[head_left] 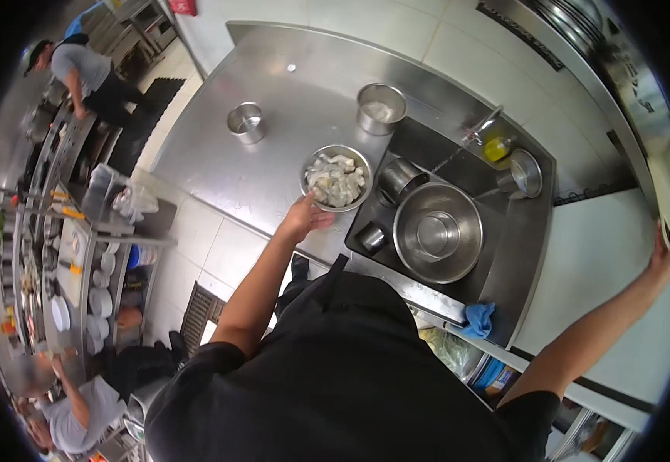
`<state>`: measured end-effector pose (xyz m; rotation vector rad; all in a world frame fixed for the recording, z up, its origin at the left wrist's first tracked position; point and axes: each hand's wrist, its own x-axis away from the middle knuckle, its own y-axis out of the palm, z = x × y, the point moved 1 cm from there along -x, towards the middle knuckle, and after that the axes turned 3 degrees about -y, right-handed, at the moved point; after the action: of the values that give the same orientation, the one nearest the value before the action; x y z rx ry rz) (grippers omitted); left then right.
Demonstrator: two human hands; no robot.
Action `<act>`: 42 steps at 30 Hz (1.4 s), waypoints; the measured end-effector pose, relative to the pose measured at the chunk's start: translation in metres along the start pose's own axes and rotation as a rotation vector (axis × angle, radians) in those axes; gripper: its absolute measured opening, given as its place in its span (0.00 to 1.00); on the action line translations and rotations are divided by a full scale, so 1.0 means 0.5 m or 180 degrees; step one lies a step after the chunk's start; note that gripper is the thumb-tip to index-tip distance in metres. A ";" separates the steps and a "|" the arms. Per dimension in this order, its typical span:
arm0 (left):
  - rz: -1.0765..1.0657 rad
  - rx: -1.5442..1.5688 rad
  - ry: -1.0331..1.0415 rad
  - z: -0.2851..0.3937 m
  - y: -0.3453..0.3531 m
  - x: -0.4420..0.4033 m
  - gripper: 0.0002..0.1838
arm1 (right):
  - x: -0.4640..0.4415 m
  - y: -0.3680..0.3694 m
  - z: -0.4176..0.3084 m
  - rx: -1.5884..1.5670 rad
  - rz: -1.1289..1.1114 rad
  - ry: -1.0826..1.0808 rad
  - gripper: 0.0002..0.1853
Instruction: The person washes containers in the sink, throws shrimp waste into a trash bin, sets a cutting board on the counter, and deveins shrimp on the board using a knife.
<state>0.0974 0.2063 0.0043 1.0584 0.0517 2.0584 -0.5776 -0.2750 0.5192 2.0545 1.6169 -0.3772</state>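
A round steel bowl (304, 176) on the counter holds pale, greyish pieces of raw food (337, 182), possibly seafood; their exact kind is unclear. My left hand (304, 219) is at the bowl's near side. Its thumb points up at the rim and its other fingers stretch out beside the wall, not wrapped round it. Far to the right, my right hand (661, 260) is raised against the edge of a pale panel (664, 196). The fingers there are mostly hidden, so any grip cannot be made out.
Water runs from a tap (483, 127) into the sink (497, 223), which holds a large steel bowl (470, 266) and steel pots. Two steel containers, one a pot (367, 123), stand on the counter (204, 158). A blue cloth (478, 319) hangs at the sink's front edge. Other people work at left.
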 end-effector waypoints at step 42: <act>0.1751 -0.5841 0.2040 0.021 -0.266 -0.043 0.43 | 1.006 -0.153 -0.229 -0.0188 0.1880 0.0109 0.26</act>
<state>0.1966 0.2785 -0.0524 -0.7809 -1.5707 1.7000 -0.5309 0.2151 0.3469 2.3712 0.9504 -0.0810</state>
